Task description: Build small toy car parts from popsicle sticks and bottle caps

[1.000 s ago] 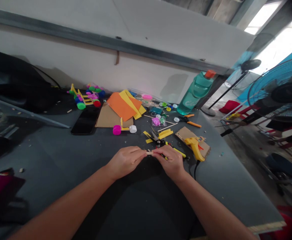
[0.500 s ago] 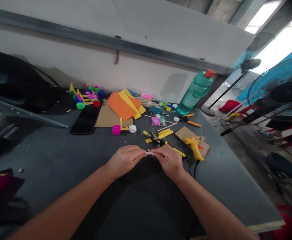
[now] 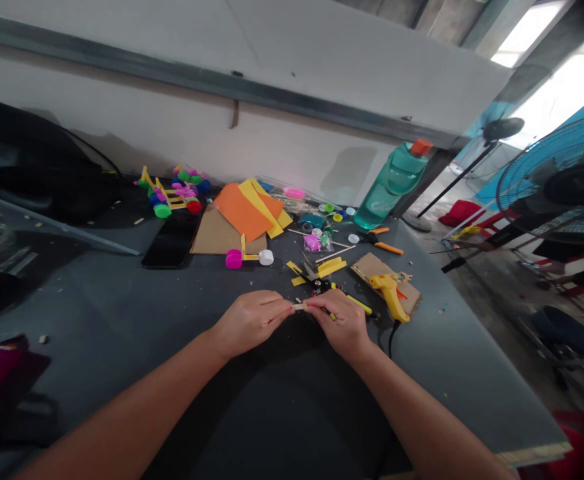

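Observation:
Between my two hands is a small pale wooden stick piece [image 3: 299,307], pinched at its two ends. My left hand [image 3: 252,320] is closed on its left end, thumb against fingers. On the right end, the fingertips of my right hand [image 3: 339,320] are closed too. Just beyond my right hand lie pliers or cutters [image 3: 357,303] with yellow and red handles, partly hidden by it. Scraps of yellow foam or card [image 3: 331,267] lie past them. A small yellow frame with pink and white bottle-cap wheels [image 3: 245,256] stands ahead of my left hand.
A yellow glue gun [image 3: 391,293] rests on cardboard at the right. Behind are orange sheets [image 3: 242,210], loose caps, sticks, orange-handled pliers [image 3: 387,248] and a teal bottle [image 3: 392,183]. A black phone [image 3: 169,243] and colourful wheeled models [image 3: 175,193] sit to the left.

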The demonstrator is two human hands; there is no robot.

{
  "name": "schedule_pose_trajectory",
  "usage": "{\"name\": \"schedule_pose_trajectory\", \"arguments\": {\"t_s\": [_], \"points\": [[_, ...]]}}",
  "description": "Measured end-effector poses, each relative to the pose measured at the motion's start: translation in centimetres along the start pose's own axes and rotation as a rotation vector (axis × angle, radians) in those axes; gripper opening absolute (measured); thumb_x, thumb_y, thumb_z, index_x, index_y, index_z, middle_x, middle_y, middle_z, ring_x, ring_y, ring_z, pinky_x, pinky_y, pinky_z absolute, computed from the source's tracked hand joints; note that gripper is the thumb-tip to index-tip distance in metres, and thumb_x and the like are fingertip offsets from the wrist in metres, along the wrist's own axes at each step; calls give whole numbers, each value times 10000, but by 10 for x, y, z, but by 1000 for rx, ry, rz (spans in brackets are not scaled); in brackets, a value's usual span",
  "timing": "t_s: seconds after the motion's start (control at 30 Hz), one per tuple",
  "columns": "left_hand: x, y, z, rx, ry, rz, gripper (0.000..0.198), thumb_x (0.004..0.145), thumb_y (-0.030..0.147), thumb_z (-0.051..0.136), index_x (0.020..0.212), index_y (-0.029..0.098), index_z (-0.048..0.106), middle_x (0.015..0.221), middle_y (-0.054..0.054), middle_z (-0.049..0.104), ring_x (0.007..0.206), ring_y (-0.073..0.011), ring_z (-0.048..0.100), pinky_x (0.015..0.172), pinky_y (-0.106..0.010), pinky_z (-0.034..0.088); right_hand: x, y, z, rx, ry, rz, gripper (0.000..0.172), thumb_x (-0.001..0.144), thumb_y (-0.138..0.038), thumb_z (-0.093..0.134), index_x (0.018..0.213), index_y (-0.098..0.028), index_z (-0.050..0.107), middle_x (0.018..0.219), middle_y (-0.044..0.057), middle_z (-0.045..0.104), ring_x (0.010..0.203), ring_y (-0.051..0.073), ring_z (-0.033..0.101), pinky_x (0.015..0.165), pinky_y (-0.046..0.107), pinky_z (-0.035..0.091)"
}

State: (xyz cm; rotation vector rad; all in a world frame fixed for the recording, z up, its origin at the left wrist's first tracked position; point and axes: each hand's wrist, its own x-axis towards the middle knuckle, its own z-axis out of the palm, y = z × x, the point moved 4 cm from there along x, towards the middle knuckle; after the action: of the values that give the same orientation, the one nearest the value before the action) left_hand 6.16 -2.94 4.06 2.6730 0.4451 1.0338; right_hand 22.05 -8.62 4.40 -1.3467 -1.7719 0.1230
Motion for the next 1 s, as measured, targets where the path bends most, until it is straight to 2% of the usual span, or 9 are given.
{"name": "schedule_pose_trajectory", "arguments": {"t_s": [0.2, 0.37, 1.0], "points": [[-2, -8, 4, -47, 5, -88, 171, 874, 222, 489, 930, 175, 644, 829, -32, 671, 762, -121, 617, 697, -236, 492, 1, 0, 0, -5, 17, 30, 107, 819, -184, 586, 844, -225, 681, 749, 16, 696, 708, 157, 623, 690, 295, 483], [-3, -10, 3, -58, 77, -128, 187, 850, 238, 539, 1002, 185, 635, 881, -32, 682, 814, -125, 629, 741, -239, 501, 1, 1, -1, -5, 35, 33, 106, 813, -176, 596, 855, -226, 679, 762, 15, 696, 722, 153, 625, 701, 287, 481], [0, 1, -1, -66, 96, -15, 148, 851, 179, 509, 909, 165, 645, 818, -48, 686, 760, -129, 636, 696, -241, 522, -1, -2, -2, 13, 32, 41, 124, 826, -217, 577, 825, -236, 699, 728, 20, 696, 693, 165, 626, 664, 303, 495]]}}
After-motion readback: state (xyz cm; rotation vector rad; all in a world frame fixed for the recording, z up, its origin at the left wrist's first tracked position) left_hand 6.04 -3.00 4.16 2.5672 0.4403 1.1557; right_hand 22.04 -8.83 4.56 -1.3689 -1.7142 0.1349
